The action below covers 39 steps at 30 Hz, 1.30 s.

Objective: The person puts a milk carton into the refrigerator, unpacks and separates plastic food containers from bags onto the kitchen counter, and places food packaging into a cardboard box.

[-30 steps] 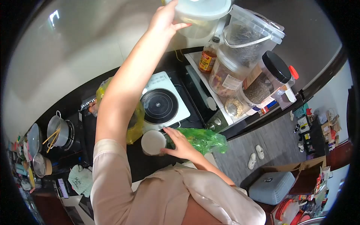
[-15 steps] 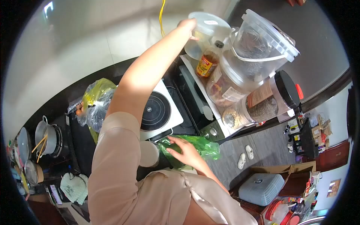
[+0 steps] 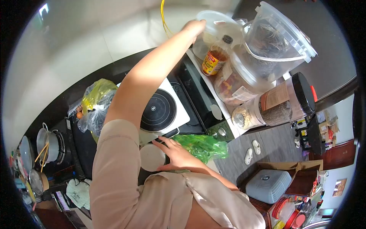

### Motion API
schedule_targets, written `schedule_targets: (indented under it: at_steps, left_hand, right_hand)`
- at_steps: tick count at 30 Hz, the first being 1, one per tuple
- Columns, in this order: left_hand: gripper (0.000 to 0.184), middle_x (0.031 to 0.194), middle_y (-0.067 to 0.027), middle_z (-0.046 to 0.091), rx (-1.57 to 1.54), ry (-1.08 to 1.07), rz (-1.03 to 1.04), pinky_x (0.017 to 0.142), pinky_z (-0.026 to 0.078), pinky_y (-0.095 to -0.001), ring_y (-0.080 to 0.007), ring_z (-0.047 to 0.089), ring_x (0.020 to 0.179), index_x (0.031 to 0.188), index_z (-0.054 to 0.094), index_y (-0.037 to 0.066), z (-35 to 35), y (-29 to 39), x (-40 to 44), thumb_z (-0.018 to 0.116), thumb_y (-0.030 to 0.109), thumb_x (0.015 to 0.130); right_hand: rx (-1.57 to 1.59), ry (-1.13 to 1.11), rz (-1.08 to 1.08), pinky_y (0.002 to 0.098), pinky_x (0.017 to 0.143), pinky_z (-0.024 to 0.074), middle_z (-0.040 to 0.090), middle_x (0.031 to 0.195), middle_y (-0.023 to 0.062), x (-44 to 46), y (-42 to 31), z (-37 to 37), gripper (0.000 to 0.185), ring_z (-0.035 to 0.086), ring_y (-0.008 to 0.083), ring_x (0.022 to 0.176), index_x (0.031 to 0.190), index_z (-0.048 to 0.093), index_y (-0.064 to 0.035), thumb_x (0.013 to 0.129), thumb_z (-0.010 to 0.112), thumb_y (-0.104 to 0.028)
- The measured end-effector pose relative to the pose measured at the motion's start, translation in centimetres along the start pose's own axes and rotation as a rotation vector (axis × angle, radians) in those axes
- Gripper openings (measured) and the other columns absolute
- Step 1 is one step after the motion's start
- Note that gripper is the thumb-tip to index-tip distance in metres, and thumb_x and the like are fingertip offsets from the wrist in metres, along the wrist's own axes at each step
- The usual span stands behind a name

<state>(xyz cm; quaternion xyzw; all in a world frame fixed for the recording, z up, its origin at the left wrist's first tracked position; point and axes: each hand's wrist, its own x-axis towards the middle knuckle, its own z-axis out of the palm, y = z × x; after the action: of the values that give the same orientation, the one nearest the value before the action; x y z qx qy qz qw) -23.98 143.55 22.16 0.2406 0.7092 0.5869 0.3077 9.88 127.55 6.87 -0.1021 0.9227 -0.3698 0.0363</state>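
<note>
My left hand [image 3: 195, 28] reaches far up to the oven top, its fingers closed at the edge of a translucent plastic tub [image 3: 218, 20] with a pale lid. A bottle with brown liquid and a yellow label [image 3: 215, 57] stands just in front of that tub. Low in the middle, my right hand [image 3: 176, 153] curves around the right side of a round white lid [image 3: 151, 158], thumb and fingertips at its edge. Whatever lies beneath the lid is hidden. Against the back of this hand lies a green plastic bag [image 3: 206, 147].
A white hotplate [image 3: 159, 110] sits between my arms, beside the oven [image 3: 198, 93]. Clear tubs [image 3: 244, 82] and a black-lidded jar [image 3: 282, 103] crowd the oven top. At left are a knotted plastic bag [image 3: 95, 97] and a pot with chopsticks [image 3: 47, 143].
My right hand has moved left from over the green bag to the edge of the round white lid. The left hand stays at the tub. The view has shifted slightly.
</note>
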Motion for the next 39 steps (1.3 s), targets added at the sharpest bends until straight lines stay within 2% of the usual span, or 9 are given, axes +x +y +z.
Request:
schedule_targets:
  at_steps: [12,18,21,24,27,32,34,38,39]
  left_hand:
    - [0.082,0.142,-0.0243,0.031,-0.117,-0.016,-0.028,0.085,0.049,-0.0487,-0.0451,0.052,0.11,0.138,0.034,0.003,-0.1,-1.2,-3.9,0.046,0.064,0.084]
    - [0.067,0.136,-0.0193,0.041,-0.094,-0.018,-0.079,0.087,0.048,-0.044,-0.036,0.052,0.115,0.131,0.042,0.006,-2.3,-2.2,-7.3,0.048,0.057,0.088]
    - [0.071,0.14,-0.0155,0.038,0.179,-0.449,0.181,0.1,0.038,-0.0423,-0.0258,0.04,0.128,0.138,0.036,0.013,-4.3,-2.6,-15.3,0.06,0.051,0.083]
    - [0.105,0.148,-0.0148,0.029,0.272,-0.733,0.464,0.111,0.022,-0.04,-0.0227,0.025,0.138,0.149,0.014,0.013,-7.5,-4.4,-23.8,0.079,0.036,0.069]
    - [0.123,0.145,-0.0168,0.032,0.349,-0.547,0.77,0.11,0.025,-0.0402,-0.0272,0.03,0.135,0.148,0.007,0.007,-7.4,-5.2,-28.1,0.088,0.025,0.058]
    - [0.11,0.138,-0.0151,0.039,0.106,-0.287,0.709,0.103,0.035,-0.0383,-0.0242,0.038,0.129,0.145,0.016,0.003,-5.9,-3.2,-28.7,0.087,0.017,0.061]
    - [0.107,0.135,-0.0158,0.042,0.046,-0.198,0.815,0.104,0.034,-0.0392,-0.0256,0.04,0.127,0.144,0.017,0.003,-6.1,-3.1,-27.2,0.085,0.013,0.063]
    - [0.106,0.128,-0.0197,0.05,0.109,0.159,0.924,0.1,0.042,-0.0396,-0.0287,0.049,0.119,0.141,0.016,0.001,-5.4,-0.4,-22.8,0.086,0.019,0.064]
    - [0.082,0.126,-0.0171,0.051,0.201,0.348,1.0,0.098,0.043,-0.0366,-0.0239,0.05,0.117,0.137,0.031,0.003,-4.5,0.8,-21.5,0.08,0.017,0.073]
  right_hand:
    - [0.06,-0.084,-0.1,0.0439,0.101,0.0355,0.037,0.135,0.0239,1.3,-1.0,1.6,0.096,0.039,0.0406,0.123,0.139,0.036,-0.0066,0.057,0.083,-0.024]
    - [0.133,0.174,-0.178,0.0409,0.096,0.0411,0.046,0.127,0.0196,1.8,-0.7,-1.2,0.102,0.048,0.0367,0.114,0.137,0.035,-0.0012,0.051,0.084,-0.027]
    - [0.128,0.364,-0.163,0.0403,0.101,0.0389,0.045,0.134,0.0205,1.5,-1.8,-6.1,0.106,0.048,0.0344,0.118,0.137,0.034,-0.0004,0.05,0.085,-0.033]
    - [0.013,0.594,-0.196,0.0415,0.106,0.0333,0.04,0.137,0.0257,0.8,-3.8,-12.0,0.113,0.042,0.0358,0.127,0.138,0.033,0.0024,0.047,0.087,-0.038]
    - [0.287,0.733,-0.321,0.0413,0.105,0.0343,0.043,0.133,0.0221,1.5,-5.2,-16.1,0.118,0.045,0.032,0.123,0.142,0.026,0.0014,0.048,0.087,-0.035]
    - [0.485,0.84,-0.42,0.0394,0.101,0.0379,0.042,0.131,0.0206,3.3,-5.5,-19.5,0.109,0.047,0.029,0.119,0.145,0.02,-0.0047,0.06,0.085,-0.021]
    - [0.458,0.896,-0.331,0.04,0.102,0.0359,0.038,0.136,0.0212,2.8,-4.4,-18.9,0.09,0.044,0.0291,0.123,0.146,0.018,-0.0077,0.078,0.075,-0.023]
    - [0.577,0.933,-0.126,0.0345,0.098,0.0393,0.046,0.133,0.0113,0.2,-1.3,-14.5,0.064,0.047,0.0196,0.119,0.141,0.032,-0.0065,0.087,0.065,-0.017]
    - [0.578,0.823,-0.071,0.0325,0.095,0.0414,0.051,0.127,0.009,-0.9,-0.4,-12.7,0.056,0.05,0.0166,0.114,0.136,0.04,-0.0048,0.087,0.065,-0.017]
